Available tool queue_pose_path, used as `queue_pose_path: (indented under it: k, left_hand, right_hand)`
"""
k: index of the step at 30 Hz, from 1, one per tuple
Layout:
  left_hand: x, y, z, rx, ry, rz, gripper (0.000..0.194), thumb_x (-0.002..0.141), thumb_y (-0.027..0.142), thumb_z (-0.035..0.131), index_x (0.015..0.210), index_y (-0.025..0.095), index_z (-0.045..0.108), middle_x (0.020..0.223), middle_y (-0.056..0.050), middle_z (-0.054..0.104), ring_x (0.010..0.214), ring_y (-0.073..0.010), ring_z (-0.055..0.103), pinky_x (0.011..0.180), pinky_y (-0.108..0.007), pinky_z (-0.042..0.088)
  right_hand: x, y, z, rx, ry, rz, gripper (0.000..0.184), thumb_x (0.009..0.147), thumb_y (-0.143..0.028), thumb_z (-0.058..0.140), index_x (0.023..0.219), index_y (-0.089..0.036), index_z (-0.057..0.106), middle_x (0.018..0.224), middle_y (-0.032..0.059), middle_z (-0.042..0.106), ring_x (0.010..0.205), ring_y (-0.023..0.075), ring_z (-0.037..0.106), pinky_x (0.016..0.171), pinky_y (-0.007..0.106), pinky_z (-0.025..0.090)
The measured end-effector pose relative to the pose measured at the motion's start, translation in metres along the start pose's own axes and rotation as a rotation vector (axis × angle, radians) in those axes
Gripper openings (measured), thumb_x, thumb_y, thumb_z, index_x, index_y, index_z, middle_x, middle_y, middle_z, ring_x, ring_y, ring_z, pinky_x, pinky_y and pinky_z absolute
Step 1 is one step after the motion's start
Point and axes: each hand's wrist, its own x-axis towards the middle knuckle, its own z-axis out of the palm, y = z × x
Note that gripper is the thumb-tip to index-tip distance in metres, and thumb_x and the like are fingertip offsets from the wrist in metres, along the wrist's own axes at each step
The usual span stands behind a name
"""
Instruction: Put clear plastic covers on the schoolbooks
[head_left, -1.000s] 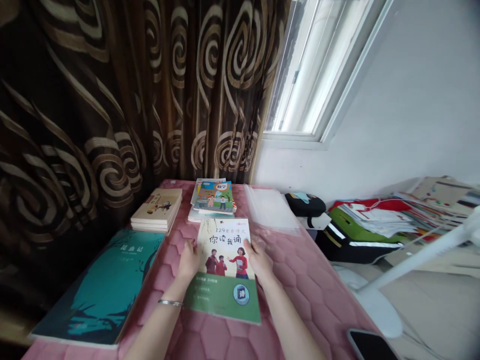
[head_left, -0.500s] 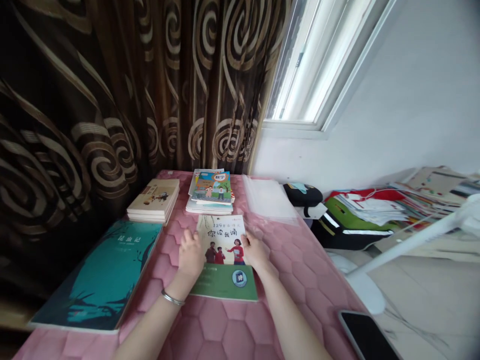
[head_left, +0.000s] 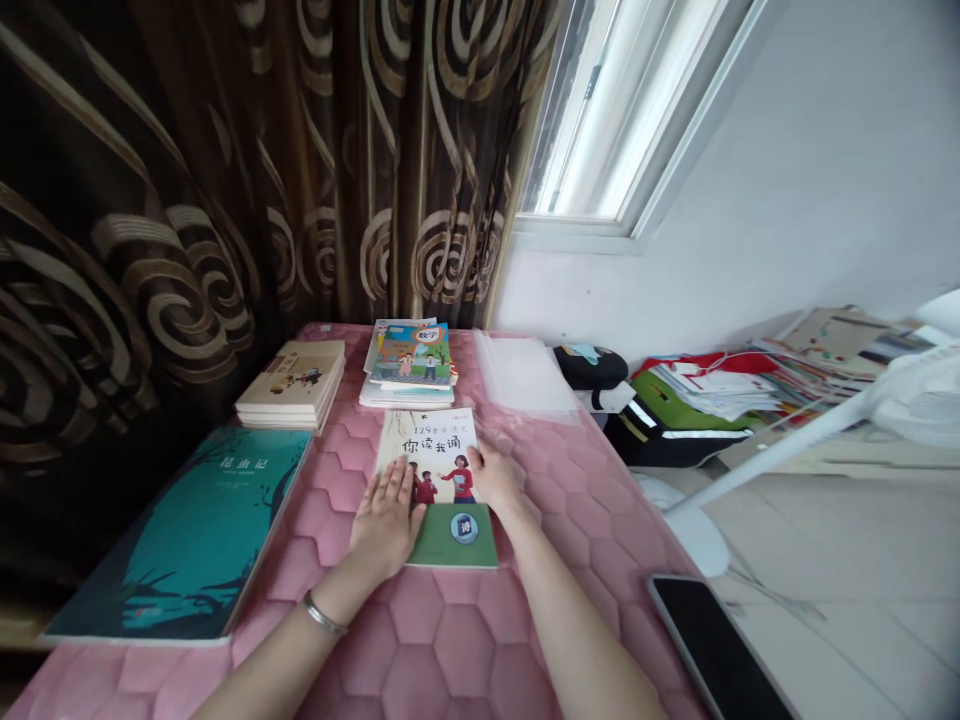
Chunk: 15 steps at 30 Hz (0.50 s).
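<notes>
1. In the head view, the white-and-green paperback book with Chinese lettering and printed figures (head_left: 444,480) lay flat just below the frame's centre, on the pink quilted worktop (head_left: 450,640).
2. The left hand (head_left: 384,522) was pressed palm-down on its lower left part, its grip released, fingers extended.
3. The right hand (head_left: 491,476) touched the right edge, fingers slightly bent; whether its grip pinched the book, I cannot tell.
4. A large teal book (head_left: 199,535) lay at lower left, with a cream book stack (head_left: 291,384) above it.
5. A black-screened phone (head_left: 716,645) lay at lower right.
</notes>
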Motion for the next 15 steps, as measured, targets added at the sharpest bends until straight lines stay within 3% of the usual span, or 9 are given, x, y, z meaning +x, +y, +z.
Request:
queue_pose_path:
  k: [4,10,13,15]
  left_hand:
    - [-0.005,-0.015,0.001,0.001,0.028,-0.008,0.058,0.097,0.037,0.031,0.151,0.016,0.026,0.159,-0.007,0.02,0.146,-0.0233,0.021,0.119,-0.046,0.018]
    - [-0.006,-0.015,0.004,0.018,0.03,-0.001,0.059,0.098,0.038,0.029,0.151,0.012,0.024,0.159,-0.009,0.019,0.146,-0.0236,0.02,0.12,-0.046,0.018]
    - [-0.005,-0.017,0.006,0.033,0.046,0.006,0.059,0.098,0.039,0.028,0.151,0.012,0.024,0.159,-0.009,0.019,0.146,-0.0237,0.021,0.119,-0.047,0.019]
    - [-0.005,-0.019,0.007,0.051,0.056,0.015,0.059,0.098,0.039,0.027,0.151,0.013,0.024,0.159,-0.009,0.019,0.146,-0.0236,0.022,0.119,-0.047,0.02]
  right_hand:
    - [-0.001,-0.002,0.0,0.029,-0.01,-0.016,0.039,0.098,-0.028,0.034,0.131,-0.023,0.056,0.117,0.0034,0.071,0.102,0.0172,0.067,0.084,0.022,0.047]
    - [-0.007,-0.004,-0.006,0.008,0.021,-0.009,0.038,0.098,-0.026,0.035,0.128,-0.019,0.057,0.116,0.0084,0.07,0.103,0.0208,0.066,0.086,0.027,0.048]
    - [-0.02,-0.016,-0.008,-0.105,0.126,-0.084,0.043,0.095,-0.025,0.04,0.135,-0.013,0.051,0.132,0.0165,0.058,0.121,0.0279,0.054,0.098,0.037,0.044]
    - [-0.036,-0.03,-0.001,-0.181,0.157,-0.227,0.049,0.095,-0.028,0.041,0.14,-0.009,0.046,0.144,0.018,0.046,0.133,0.0304,0.041,0.108,0.041,0.036]
